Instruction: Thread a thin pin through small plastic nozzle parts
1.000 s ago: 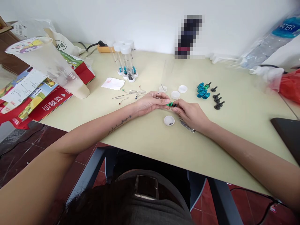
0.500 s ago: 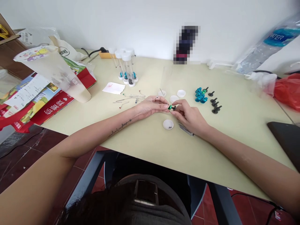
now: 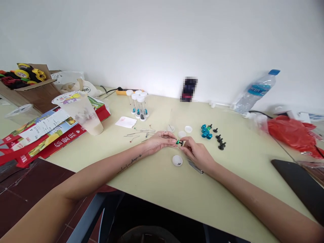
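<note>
Pinching a small green piece (image 3: pixel 178 142) between thumb and fingertips, the left hand (image 3: pixel 160 143) is holding it just above the table (image 3: pixel 152 184). A black part (image 3: pixel 181 143) is projecting from the piece toward the right hand (image 3: pixel 199 156), whose thumb and forefinger are flanking it; blur is hiding whether they are pressing on it or standing slightly apart. A thin wire (image 3: pixel 164 137) is showing along the left fingers, its exact hold being unclear.

Finished portion, as judged from the layout: several clear tubes (image 3: pixel 141 106) with white caps are standing upright together near the wall (image 3: pixel 162 50), teal and dark parts showing at their lower ends. The green piece and its black part are apparently already meeting, though whether they are fully joined cannot be told.

Remaining portion, by the same judgement: a cluster of teal pieces (image 3: pixel 206 133), with a green one among them, is lying beyond the right hand, and loose black pins (image 3: pixel 222 145) are resting beside it. Bead-tipped wires (image 3: pixel 140 130) are lying loose beyond the left wrist. White lids (image 3: pixel 188 129) are lying beyond the fingertips, while nearer the body a white dish (image 3: pixel 176 158) is holding tiny dark bits. Metal rods (image 3: pixel 194 166) are lying just beside the right hand, partly hidden beneath it.
</note>
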Available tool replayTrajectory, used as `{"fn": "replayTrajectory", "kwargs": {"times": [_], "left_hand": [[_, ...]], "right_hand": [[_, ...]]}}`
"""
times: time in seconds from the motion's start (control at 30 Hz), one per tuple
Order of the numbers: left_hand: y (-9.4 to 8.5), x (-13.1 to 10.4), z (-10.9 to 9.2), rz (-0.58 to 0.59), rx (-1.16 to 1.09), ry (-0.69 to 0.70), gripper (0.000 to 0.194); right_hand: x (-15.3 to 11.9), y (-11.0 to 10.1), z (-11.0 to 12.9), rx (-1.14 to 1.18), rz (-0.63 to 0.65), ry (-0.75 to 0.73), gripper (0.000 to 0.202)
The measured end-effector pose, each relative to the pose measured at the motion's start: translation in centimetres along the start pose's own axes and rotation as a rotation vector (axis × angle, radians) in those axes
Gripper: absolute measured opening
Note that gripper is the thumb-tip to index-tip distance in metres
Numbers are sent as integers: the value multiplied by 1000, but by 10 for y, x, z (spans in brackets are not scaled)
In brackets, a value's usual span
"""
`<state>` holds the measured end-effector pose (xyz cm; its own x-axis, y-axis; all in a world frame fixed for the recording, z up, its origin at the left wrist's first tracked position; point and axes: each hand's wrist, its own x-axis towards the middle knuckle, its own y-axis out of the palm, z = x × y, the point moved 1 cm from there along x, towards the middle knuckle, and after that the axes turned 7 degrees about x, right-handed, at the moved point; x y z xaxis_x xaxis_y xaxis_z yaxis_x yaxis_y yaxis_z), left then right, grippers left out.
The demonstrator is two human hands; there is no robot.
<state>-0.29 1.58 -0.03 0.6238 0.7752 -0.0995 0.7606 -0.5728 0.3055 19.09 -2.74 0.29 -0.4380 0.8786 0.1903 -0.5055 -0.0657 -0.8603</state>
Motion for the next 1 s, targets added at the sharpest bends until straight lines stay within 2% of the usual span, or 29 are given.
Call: {"fn": "replayTrajectory", "kwargs": {"times": [0.23, 1.0], "left_hand": [[2, -1, -2, 31, -7, 3, 34], [0, -1, -1, 39, 21, 12, 33]], "right_hand": [[-1, -3, 3, -6, 32, 48, 32], [-2, 0, 0, -3, -18, -36, 36]]}}
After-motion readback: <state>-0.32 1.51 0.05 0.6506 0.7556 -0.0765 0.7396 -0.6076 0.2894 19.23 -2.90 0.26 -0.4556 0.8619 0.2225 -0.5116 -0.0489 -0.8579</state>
